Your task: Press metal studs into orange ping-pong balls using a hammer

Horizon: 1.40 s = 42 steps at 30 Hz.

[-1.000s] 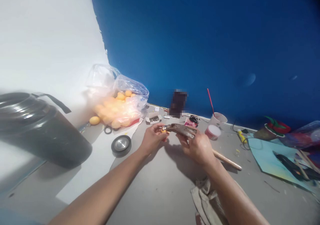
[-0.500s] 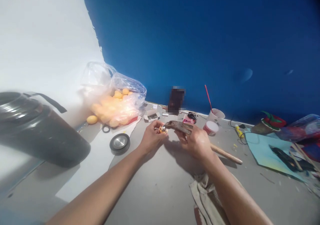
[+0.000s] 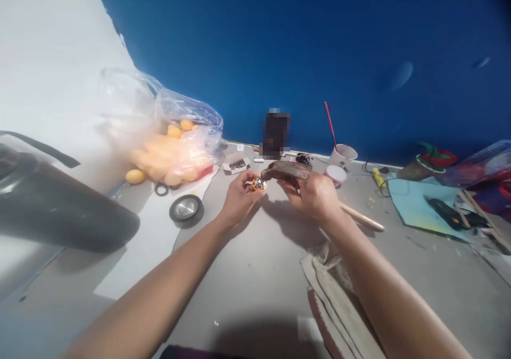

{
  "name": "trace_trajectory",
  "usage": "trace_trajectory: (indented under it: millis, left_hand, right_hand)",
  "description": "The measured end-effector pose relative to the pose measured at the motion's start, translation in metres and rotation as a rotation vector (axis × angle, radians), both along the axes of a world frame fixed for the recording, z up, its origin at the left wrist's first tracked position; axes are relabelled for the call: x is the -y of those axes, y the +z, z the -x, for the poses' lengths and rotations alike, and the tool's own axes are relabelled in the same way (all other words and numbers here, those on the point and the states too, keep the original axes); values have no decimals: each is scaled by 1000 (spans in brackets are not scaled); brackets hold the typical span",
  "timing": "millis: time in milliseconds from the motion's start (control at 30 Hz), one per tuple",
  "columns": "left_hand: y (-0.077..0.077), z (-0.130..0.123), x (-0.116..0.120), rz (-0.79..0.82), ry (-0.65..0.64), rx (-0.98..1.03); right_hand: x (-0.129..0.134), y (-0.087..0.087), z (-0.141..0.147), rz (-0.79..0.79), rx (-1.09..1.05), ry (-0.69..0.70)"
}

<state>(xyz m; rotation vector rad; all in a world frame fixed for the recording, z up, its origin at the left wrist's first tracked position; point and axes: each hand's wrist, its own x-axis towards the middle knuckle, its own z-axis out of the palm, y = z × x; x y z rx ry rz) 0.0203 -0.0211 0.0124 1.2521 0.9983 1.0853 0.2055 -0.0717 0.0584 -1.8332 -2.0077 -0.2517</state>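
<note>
Between the fingertips of my left hand point(image 3: 238, 196) is a small orange ball point(image 3: 259, 184) whose top is covered with shiny metal studs. My right hand point(image 3: 319, 195) is closed around a hammer point(image 3: 288, 170) close to its rusty head. The hammer's wooden handle sticks out behind that hand to the right. One end of the head touches or nearly touches the studs; I cannot tell which. Behind the left hand stands an open small white box point(image 3: 236, 165) with shiny metal bits inside.
On the left are a clear bag of orange balls point(image 3: 167, 156), a loose orange ball point(image 3: 135, 176), a round black-rimmed lid point(image 3: 186, 210) and a large dark flask point(image 3: 67, 204). A cup with a red stick point(image 3: 342, 156), a blue sheet point(image 3: 419, 202) and a cloth point(image 3: 331, 290) lie rightward.
The camera view has tilted down, so the tabletop items sit higher in the picture. Both hands keep their hold, and the hammer head stays at the studded ball.
</note>
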Motion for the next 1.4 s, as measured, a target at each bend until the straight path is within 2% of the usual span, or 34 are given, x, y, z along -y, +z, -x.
trace_trajectory:
  millis: [100, 300, 567, 800, 967, 1100, 1400]
  left_hand:
    - [1, 0, 0, 4, 1, -34]
    - [2, 1, -2, 12, -3, -10]
    - [4, 2, -3, 69, 1, 23]
    - [1, 3, -5, 46, -91, 64]
    - [0, 4, -4, 54, -91, 88]
    - [0, 4, -3, 72, -69, 73]
    - [6, 4, -2, 229, -51, 274]
  right_hand:
    - [2, 6, 2, 18, 25, -5]
    - [5, 13, 10, 164, 47, 7]
    - [4, 15, 4, 48, -33, -62]
    - [4, 14, 9, 93, -27, -28]
    - [4, 12, 5, -30, -76, -34]
    - [4, 10, 3, -116, -101, 11]
    - [2, -1, 5, -167, -47, 99]
